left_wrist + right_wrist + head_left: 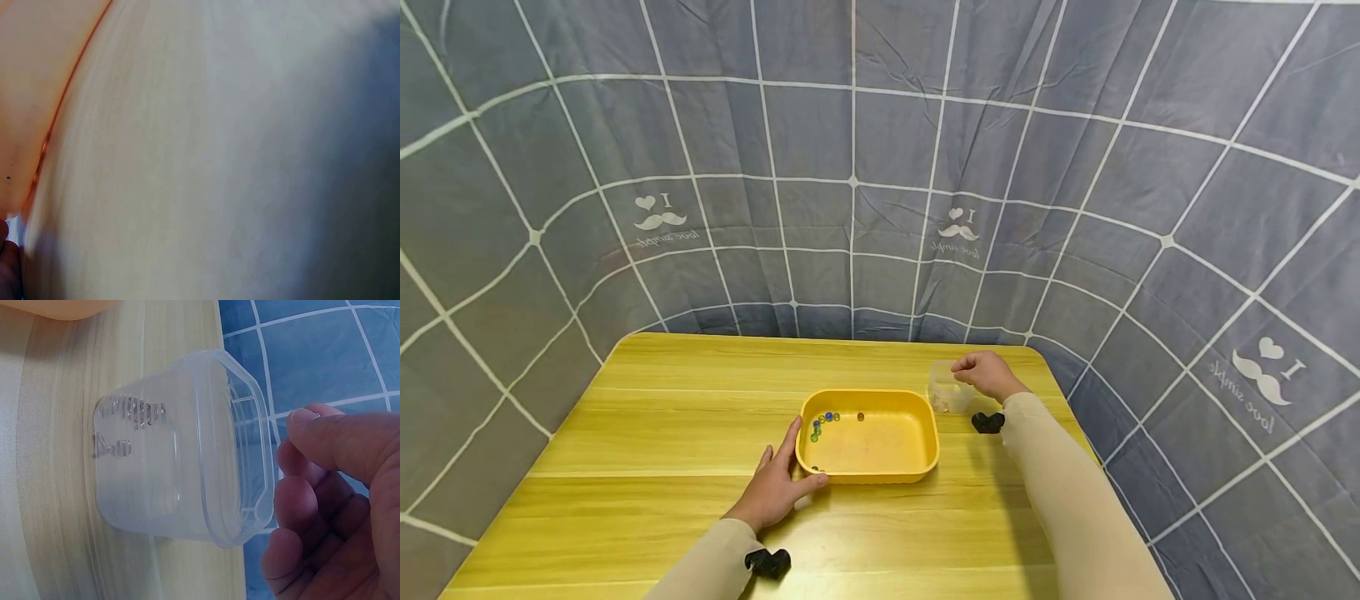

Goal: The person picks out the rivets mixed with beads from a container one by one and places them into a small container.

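A yellow rectangular tray (pixel 880 477) sits on the table with several small glass marbles, blue and green (pixel 816 431), along its left side. One brown marble (pixel 861 417) lies near its back wall. My left hand (pixel 769 493) rests spread against the tray's front left corner, thumb at the front wall and forefinger along the left side. My right hand (pixel 988 375) is over the opening of a clear plastic container (pixel 156 469), fingers bent and thumb against forefinger. I cannot tell whether something small is between them. Small brownish pieces (pixel 140 412) show through the container's wall near its base.
The wood-grain table (pixel 662 433) ends just behind the container. Grey-blue curtains (pixel 887 208) with a white grid enclose the table at the back and sides. A black wrist device (pixel 767 564) sits at the left sleeve and another (pixel 988 422) at the right.
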Available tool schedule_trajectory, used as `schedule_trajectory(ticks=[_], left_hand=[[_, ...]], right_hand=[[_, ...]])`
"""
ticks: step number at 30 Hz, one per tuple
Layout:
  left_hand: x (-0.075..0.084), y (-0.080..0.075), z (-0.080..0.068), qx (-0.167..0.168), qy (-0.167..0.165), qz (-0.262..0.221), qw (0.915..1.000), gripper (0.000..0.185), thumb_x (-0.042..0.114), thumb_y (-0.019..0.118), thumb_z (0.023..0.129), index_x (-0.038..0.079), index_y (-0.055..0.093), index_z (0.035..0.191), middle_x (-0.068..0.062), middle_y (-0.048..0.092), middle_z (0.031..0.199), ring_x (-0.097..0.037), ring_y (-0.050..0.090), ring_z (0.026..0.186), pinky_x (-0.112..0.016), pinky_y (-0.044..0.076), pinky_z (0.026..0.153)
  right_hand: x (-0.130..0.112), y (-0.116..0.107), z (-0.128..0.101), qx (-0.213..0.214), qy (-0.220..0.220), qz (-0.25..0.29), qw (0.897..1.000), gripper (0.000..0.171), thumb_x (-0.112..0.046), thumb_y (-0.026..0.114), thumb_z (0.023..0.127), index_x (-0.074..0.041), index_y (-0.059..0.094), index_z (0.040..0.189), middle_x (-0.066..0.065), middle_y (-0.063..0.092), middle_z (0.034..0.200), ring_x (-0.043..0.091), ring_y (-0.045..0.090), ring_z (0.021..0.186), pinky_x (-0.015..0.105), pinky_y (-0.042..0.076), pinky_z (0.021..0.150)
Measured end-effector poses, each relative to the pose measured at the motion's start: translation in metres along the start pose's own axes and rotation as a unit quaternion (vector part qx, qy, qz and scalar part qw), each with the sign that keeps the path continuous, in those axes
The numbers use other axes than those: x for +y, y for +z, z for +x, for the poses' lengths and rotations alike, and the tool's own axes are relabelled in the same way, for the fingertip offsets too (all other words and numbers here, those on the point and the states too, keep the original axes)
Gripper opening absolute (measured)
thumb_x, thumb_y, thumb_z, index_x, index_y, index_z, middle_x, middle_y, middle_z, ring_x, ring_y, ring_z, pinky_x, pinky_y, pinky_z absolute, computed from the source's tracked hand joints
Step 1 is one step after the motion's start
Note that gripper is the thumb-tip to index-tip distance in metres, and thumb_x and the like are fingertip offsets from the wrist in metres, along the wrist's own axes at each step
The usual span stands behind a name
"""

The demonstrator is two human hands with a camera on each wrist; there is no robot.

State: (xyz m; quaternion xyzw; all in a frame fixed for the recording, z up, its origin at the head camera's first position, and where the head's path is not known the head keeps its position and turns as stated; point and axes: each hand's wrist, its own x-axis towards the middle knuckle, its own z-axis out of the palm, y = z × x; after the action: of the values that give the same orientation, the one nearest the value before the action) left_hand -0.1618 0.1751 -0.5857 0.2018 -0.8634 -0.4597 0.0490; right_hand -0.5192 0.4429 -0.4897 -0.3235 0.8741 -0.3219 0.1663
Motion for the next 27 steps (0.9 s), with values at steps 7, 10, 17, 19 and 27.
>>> schedule_trajectory(ticks=[7, 10, 17, 19, 27], left_hand=[[0.0008, 0.0026, 0.0016, 0.004, 0.004, -0.003, 1.0000, 0.114, 0.063, 0.077, 0.089, 0.042, 0.000, 0.169, -0.011, 0.027, 0.174, -0.059, -0.005, 0.158, -0.080, 0.003, 0.122], [0.0016, 0.0029, 0.0016, 0.004, 0.008, -0.002, 1.0000, 0.114, 0.062, 0.077, 0.089, 0.041, 0.000, 0.170, -0.012, 0.027, 0.173, -0.059, -0.005, 0.158, -0.080, 0.003, 0.122], [0.0036, 0.0036, 0.0026, 0.004, 0.010, -0.002, 0.9999, 0.113, 0.060, 0.077, 0.090, 0.038, 0.000, 0.170, -0.012, 0.027, 0.173, -0.060, -0.005, 0.158, -0.080, 0.002, 0.122], [0.0038, 0.0041, 0.0032, 0.005, 0.009, -0.002, 0.9999, 0.113, 0.060, 0.077, 0.090, 0.038, 0.000, 0.171, -0.013, 0.026, 0.173, -0.060, -0.005, 0.158, -0.079, 0.002, 0.122], [0.0038, 0.0061, 0.0064, 0.008, 0.014, -0.002, 0.9999, 0.113, 0.059, 0.077, 0.091, 0.036, 0.000, 0.171, -0.013, 0.028, 0.173, -0.059, -0.005, 0.158, -0.077, 0.000, 0.124]], right_hand=[[0.0006, -0.0015, 0.0019, -0.002, 0.001, -0.002, 1.000, 0.027, -0.018, 0.068, 0.103, -0.002, 0.076, 0.124, 0.013, 0.076, 0.120, 0.031, 0.070, 0.111, 0.049, 0.059, 0.098], [0.0008, -0.0020, 0.0023, -0.002, -0.002, -0.005, 1.000, 0.027, -0.016, 0.067, 0.104, -0.001, 0.076, 0.124, 0.014, 0.076, 0.122, 0.032, 0.070, 0.112, 0.050, 0.059, 0.098], [0.0004, -0.0036, 0.0030, -0.003, -0.004, -0.005, 1.000, 0.027, -0.015, 0.066, 0.104, -0.001, 0.075, 0.125, 0.015, 0.076, 0.123, 0.033, 0.070, 0.114, 0.050, 0.058, 0.099], [0.0002, -0.0041, 0.0035, -0.003, -0.004, -0.005, 1.000, 0.027, -0.015, 0.066, 0.104, 0.000, 0.075, 0.125, 0.015, 0.076, 0.122, 0.033, 0.070, 0.114, 0.050, 0.058, 0.100], [0.0023, -0.0068, 0.0084, -0.013, -0.002, -0.003, 1.000, 0.029, -0.015, 0.066, 0.104, -0.001, 0.074, 0.128, 0.016, 0.074, 0.126, 0.035, 0.069, 0.117, 0.051, 0.057, 0.102]])
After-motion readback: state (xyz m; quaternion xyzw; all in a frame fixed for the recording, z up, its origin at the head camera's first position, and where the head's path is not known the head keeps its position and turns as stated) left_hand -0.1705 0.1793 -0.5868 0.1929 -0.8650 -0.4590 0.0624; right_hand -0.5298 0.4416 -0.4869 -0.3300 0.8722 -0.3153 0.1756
